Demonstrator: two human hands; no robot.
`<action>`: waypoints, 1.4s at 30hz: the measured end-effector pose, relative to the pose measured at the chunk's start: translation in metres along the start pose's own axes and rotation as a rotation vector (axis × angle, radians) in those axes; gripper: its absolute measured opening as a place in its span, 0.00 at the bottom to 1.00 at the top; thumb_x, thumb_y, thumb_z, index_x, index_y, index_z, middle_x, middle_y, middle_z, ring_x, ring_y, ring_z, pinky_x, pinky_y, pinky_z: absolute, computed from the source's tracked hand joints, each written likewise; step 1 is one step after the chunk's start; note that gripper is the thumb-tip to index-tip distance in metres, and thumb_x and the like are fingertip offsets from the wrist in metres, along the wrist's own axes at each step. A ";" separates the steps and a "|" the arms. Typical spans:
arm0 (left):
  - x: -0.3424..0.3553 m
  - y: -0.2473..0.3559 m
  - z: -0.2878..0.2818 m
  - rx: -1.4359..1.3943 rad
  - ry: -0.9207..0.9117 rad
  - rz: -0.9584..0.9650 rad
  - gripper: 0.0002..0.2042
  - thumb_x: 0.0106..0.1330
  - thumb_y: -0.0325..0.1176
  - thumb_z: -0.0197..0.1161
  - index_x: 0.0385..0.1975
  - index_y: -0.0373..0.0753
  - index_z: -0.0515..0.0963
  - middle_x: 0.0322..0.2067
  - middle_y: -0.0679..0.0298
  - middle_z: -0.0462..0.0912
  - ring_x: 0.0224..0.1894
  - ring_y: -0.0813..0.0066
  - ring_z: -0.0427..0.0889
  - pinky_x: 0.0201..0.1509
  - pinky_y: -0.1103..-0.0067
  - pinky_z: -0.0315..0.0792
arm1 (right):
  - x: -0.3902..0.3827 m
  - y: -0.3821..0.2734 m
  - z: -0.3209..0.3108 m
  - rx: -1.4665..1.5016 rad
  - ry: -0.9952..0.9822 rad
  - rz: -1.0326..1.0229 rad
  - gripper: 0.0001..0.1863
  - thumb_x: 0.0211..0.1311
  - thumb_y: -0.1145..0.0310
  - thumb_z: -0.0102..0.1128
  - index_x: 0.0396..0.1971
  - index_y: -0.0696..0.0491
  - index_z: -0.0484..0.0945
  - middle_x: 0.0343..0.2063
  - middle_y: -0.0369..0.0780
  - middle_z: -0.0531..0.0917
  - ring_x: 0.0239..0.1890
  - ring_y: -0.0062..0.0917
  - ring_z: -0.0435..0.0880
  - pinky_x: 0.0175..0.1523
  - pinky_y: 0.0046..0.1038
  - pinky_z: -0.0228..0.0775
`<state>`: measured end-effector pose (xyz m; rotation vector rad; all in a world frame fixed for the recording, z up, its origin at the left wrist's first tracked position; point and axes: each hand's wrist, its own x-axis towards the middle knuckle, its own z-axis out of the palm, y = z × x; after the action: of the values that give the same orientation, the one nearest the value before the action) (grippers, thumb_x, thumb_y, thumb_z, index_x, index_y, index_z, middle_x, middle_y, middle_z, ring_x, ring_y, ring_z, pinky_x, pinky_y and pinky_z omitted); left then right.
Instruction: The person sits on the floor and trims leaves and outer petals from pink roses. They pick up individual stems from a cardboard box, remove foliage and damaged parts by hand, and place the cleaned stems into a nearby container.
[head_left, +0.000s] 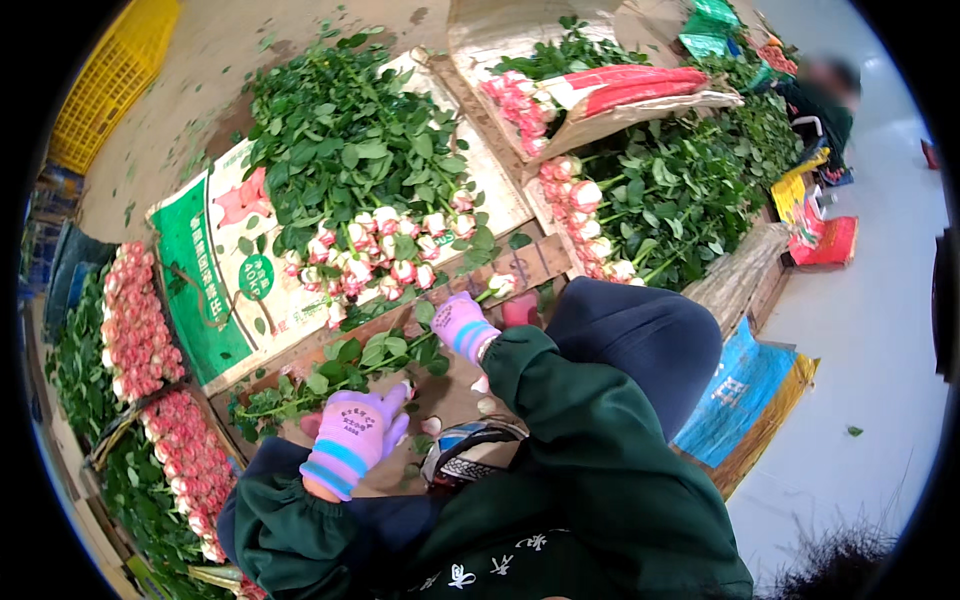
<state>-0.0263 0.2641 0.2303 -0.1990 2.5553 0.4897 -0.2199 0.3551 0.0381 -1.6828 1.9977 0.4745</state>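
Note:
In a purple glove with blue bands, my right hand (462, 325) is closed around the stem of a single rose (502, 285). Its pink-and-white bloom pokes out past the fingers, to the right. The leafy stem (345, 375) slants down to the left across my lap. My left hand (358, 430), gloved alike, is just below that stem, fingers apart and holding nothing that I can see. Beyond both hands, a pile of cut roses (375, 245) rests on a flattened printed sack (225, 350), blooms toward me and leaves away.
A wooden board (540, 262) edges the work surface. Bundled pink roses (140, 320) stand at left, and more roses (585, 215) lie at right beside a wrapped bunch (630, 85). A yellow crate (115, 80) is far left. Another person (820, 110) sits far right.

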 end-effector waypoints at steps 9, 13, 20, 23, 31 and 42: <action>0.021 0.003 0.021 -0.148 -0.292 -0.028 0.23 0.65 0.49 0.55 0.56 0.46 0.74 0.39 0.53 0.84 0.43 0.52 0.82 0.50 0.63 0.73 | -0.179 0.140 -0.177 0.019 0.605 0.028 0.08 0.55 0.68 0.55 0.34 0.46 0.82 0.25 0.39 0.83 0.31 0.35 0.84 0.35 0.37 0.74; 0.014 -0.006 0.028 -0.183 -0.235 -0.211 0.23 0.63 0.49 0.58 0.55 0.45 0.75 0.42 0.51 0.84 0.49 0.54 0.81 0.54 0.66 0.73 | -0.352 0.172 -0.193 0.735 1.018 0.203 0.17 0.59 0.76 0.50 0.47 0.47 0.79 0.33 0.36 0.86 0.32 0.27 0.84 0.36 0.29 0.76; 0.003 -0.028 0.047 -0.293 -0.280 -0.497 0.21 0.60 0.43 0.60 0.50 0.39 0.79 0.31 0.55 0.86 0.33 0.65 0.86 0.42 0.71 0.77 | -0.492 0.197 0.014 1.372 1.582 0.726 0.17 0.68 0.74 0.43 0.54 0.55 0.72 0.32 0.36 0.83 0.29 0.17 0.79 0.27 0.17 0.68; -0.025 -0.043 0.046 -0.330 -0.253 -0.534 0.21 0.61 0.42 0.60 0.51 0.38 0.78 0.25 0.58 0.84 0.25 0.71 0.84 0.36 0.75 0.77 | -0.458 0.215 0.111 1.448 1.475 1.117 0.16 0.69 0.74 0.43 0.54 0.54 0.72 0.32 0.38 0.83 0.30 0.19 0.80 0.25 0.18 0.68; -0.037 -0.013 0.025 -0.257 -0.165 -0.542 0.21 0.63 0.44 0.59 0.51 0.38 0.77 0.28 0.56 0.85 0.32 0.66 0.85 0.42 0.72 0.75 | -0.347 0.243 0.321 1.917 1.219 1.484 0.23 0.65 0.61 0.59 0.56 0.52 0.68 0.32 0.36 0.80 0.23 0.18 0.78 0.20 0.19 0.63; -0.001 0.006 -0.010 -0.233 -0.177 -0.376 0.21 0.64 0.49 0.55 0.52 0.44 0.77 0.43 0.52 0.83 0.48 0.54 0.80 0.53 0.65 0.72 | -0.471 0.285 0.244 0.091 0.276 1.253 0.17 0.55 0.63 0.59 0.44 0.54 0.79 0.42 0.44 0.83 0.44 0.42 0.80 0.55 0.40 0.71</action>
<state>-0.0315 0.2658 0.2400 -0.6741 2.2139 0.6240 -0.4067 0.9248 0.0912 -0.2411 3.0397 0.5246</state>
